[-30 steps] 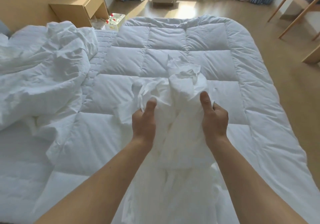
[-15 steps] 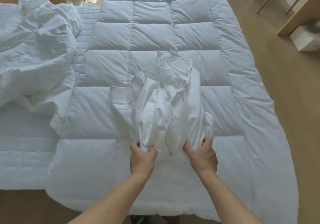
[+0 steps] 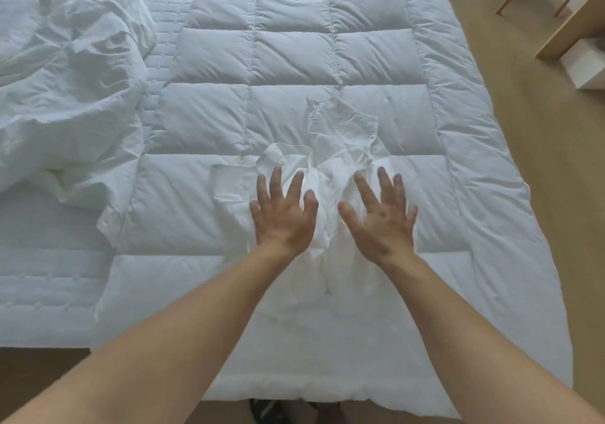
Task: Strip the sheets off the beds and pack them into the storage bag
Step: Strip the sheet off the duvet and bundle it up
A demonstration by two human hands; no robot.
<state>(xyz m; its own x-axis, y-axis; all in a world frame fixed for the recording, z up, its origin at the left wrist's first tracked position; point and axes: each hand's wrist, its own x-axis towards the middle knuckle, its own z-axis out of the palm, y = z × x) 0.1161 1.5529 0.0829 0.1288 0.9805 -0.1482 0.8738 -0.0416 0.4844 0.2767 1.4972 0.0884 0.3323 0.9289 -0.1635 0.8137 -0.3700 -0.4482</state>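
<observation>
Your left grip (image 3: 283,219) and right grip (image 3: 381,227) are both open, palms down, fingers straight and spread, holding nothing. Half a second ago each was pinched on the near end of the white sheet (image 3: 343,135), and a second ago you held it bunched up off the bed. You have since laid it down and let go.

From left to right:

- **Far left:** a crumpled heap of white bedding (image 3: 65,80) sits on the padded mattress (image 3: 49,276).
- **Beside the heap:** a puffy quilt (image 3: 212,119) is spread flat, and its near edge hangs over the foot of the bed.
- **Left grip:** it lies over the sheet's left side, just beside a flat flap of it.
- **Sheet:** it lies on the middle of the quilt as a long rumpled bundle running away from you. Its far end is crumpled and stands up a little.
- **Right grip:** it lies over the sheet's right side. I cannot tell whether your palms are pressing the cloth or hovering just above it.
- **Far right:** there is wooden floor (image 3: 540,178), and a white box (image 3: 586,63) sits by some wooden furniture.

This sheet looks stripped, but it is loose and bulky. Your flat, open hands suggest you mean to smooth or fold it next. The storage bag is not in view, so packing appears not to have begun. The heap on the left probably still needs handling too.
</observation>
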